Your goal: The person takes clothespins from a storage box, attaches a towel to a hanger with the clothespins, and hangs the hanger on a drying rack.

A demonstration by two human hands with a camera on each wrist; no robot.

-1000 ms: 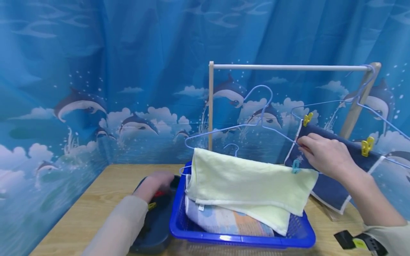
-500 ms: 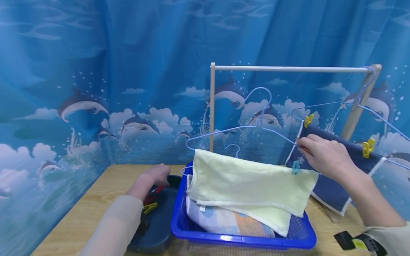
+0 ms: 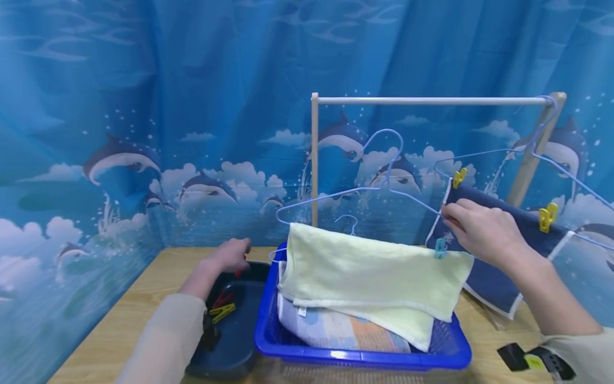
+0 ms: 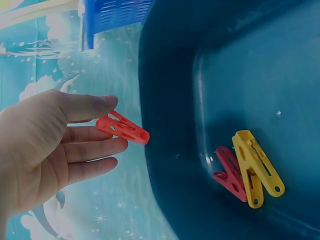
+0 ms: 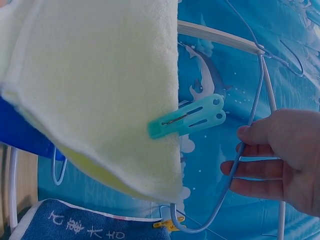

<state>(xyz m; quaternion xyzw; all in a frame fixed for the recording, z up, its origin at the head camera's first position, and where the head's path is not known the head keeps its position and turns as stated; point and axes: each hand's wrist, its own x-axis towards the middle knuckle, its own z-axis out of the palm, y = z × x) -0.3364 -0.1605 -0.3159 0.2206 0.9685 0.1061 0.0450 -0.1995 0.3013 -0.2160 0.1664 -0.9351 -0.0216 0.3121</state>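
Observation:
Between thumb and fingers, my left hand (image 3: 231,255) pinches a red clothespin (image 4: 125,129) over the far end of the dark tub (image 3: 247,290). My right hand (image 3: 486,229) grips the right arm of a blue wire hanger (image 5: 257,100) and holds it up. A pale yellow towel (image 3: 369,266) drapes over that hanger's lower bar. Near the towel's right end, a teal clothespin (image 5: 187,117) clips it. Inside the tub lie a yellow clothespin (image 4: 257,170) and another red clothespin (image 4: 231,175).
Under the yellow towel stands a blue basket (image 3: 364,358) holding a patterned cloth (image 3: 336,328). Behind it rises a rack with a white rod (image 3: 431,101). At right a navy towel (image 3: 499,277) hangs from another hanger by yellow clothespins (image 3: 547,217).
My left hand has risen out of the tub and moved toward its far rim, with the red clothespin now in its fingers. The right hand and hanger have stayed nearly still.

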